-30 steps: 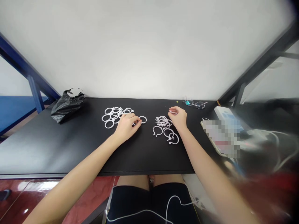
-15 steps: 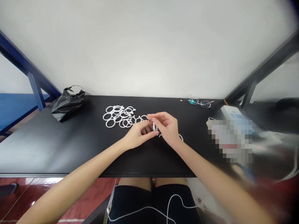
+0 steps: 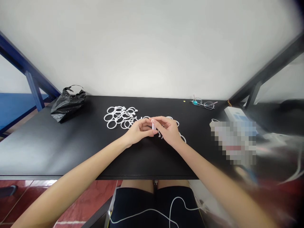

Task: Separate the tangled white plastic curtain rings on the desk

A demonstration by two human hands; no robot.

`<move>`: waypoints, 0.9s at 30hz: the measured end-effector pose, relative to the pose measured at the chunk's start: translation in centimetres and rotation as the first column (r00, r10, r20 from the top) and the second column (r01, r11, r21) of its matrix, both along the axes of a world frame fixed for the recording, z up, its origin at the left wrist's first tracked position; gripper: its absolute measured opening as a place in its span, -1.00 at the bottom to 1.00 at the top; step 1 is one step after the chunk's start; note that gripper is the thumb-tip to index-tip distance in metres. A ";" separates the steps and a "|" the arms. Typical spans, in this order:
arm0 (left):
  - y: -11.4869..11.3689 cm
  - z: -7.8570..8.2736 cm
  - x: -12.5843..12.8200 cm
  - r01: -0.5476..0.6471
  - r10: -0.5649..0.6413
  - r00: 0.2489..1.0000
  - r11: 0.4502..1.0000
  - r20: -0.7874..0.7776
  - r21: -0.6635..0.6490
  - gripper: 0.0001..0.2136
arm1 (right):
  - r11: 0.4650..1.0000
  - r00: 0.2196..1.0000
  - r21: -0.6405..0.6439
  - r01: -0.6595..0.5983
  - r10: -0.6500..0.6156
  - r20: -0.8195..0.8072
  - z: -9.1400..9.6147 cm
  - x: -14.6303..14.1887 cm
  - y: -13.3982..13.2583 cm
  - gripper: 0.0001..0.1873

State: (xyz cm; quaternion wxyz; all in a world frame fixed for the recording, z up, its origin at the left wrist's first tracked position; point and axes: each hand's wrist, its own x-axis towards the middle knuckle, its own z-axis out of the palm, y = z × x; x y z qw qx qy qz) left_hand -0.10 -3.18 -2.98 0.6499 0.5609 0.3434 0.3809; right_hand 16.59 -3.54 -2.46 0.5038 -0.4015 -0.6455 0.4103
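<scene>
Between my two hands, over the black table, is a white plastic ring [image 3: 153, 125], seen nearly edge-on. My left hand [image 3: 140, 130] is closed on its lower left side, thumb near the bottom. The thumb and fingers of my right hand [image 3: 168, 128] pinch it near the top. A pile of white rings [image 3: 115, 117] with small knobs lies to the left of my hands. More white rings [image 3: 175, 123] lie behind and beside my right hand, partly hidden by it. My fingers cover much of the held ring.
A crumpled black plastic bag [image 3: 68, 104] sits at the back left of the black table [image 3: 78, 148]. Eyeglasses [image 3: 203, 104] lie at the back right. A white box [image 3: 238, 115] and a blurred-out item [image 3: 234, 142] are on the right. A white cable [image 3: 147, 210] crosses my lap.
Both hands have come closer together and shifted slightly left with the ring. It now stands more upright between the fingertips. More rings show behind my right hand.
</scene>
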 end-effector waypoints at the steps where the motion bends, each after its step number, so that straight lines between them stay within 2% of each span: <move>1: 0.0 0.0 0.0 -0.001 0.001 1.000 1.000 0.002 0.005 -0.65 | 1.000 1.000 0.003 -0.009 0.009 0.003 0.0 0.1 0.0 -0.80; 6: 0.0 0.1 -0.1 -0.002 0.002 1.000 0.999 0.005 0.043 -0.70 | 0.999 0.999 0.040 -0.034 0.034 0.003 0.4 0.2 0.0 -0.82; 10: 0.0 0.0 -0.2 0.014 -0.013 1.000 0.998 -0.019 0.060 -0.69 | 0.999 0.999 0.006 -0.050 0.050 -0.021 0.4 0.1 0.0 -0.80; 12: 0.1 0.1 -0.4 0.011 -0.003 0.998 0.993 -0.068 0.117 -0.67 | 0.999 0.999 0.000 -0.039 0.039 -0.021 0.4 0.1 0.0 -0.79; 14: 0.4 0.1 -0.8 -0.047 0.098 0.978 0.963 -0.183 0.265 -0.64 | 0.999 0.999 0.044 0.016 -0.018 0.026 0.6 0.3 0.1 -0.79; 15: 0.6 0.1 -1.1 -0.096 0.200 0.948 0.923 -0.249 0.374 -0.63 | 0.994 0.995 0.089 0.065 -0.071 0.070 0.6 0.5 0.2 -0.81; 17: 1.2 0.1 -1.9 -0.164 0.448 0.823 0.776 -0.349 0.609 -0.63 | 0.959 0.958 0.214 0.185 -0.225 0.180 0.7 1.1 0.6 -0.84; 19: 1.7 -0.1 -2.7 -0.110 0.622 0.667 0.626 -0.410 0.772 -0.66 | 0.922 0.886 0.291 0.253 -0.342 0.313 0.5 1.8 1.2 -0.86; 20: 2.0 -0.2 -3.0 -0.053 0.668 0.602 0.580 -0.437 0.813 -0.67 | 0.918 0.842 0.291 0.269 -0.371 0.391 0.3 2.1 1.5 -0.87; 21: 2.3 -0.4 -3.3 0.000 0.695 0.550 0.555 -0.464 0.832 -0.68 | 0.921 0.794 0.268 0.284 -0.382 0.472 0.1 2.3 1.7 -0.86; 23: 2.7 -0.8 -3.7 0.069 0.716 0.480 0.544 -0.506 0.836 -0.67 | 0.926 0.719 0.236 0.295 -0.378 0.583 -0.4 2.7 2.1 -0.85; 27: 3.0 -1.5 -3.9 0.136 0.717 0.386 0.578 -0.580 0.805 -0.66 | 0.945 0.701 0.212 0.250 -0.327 0.633 -1.1 2.7 2.3 -0.84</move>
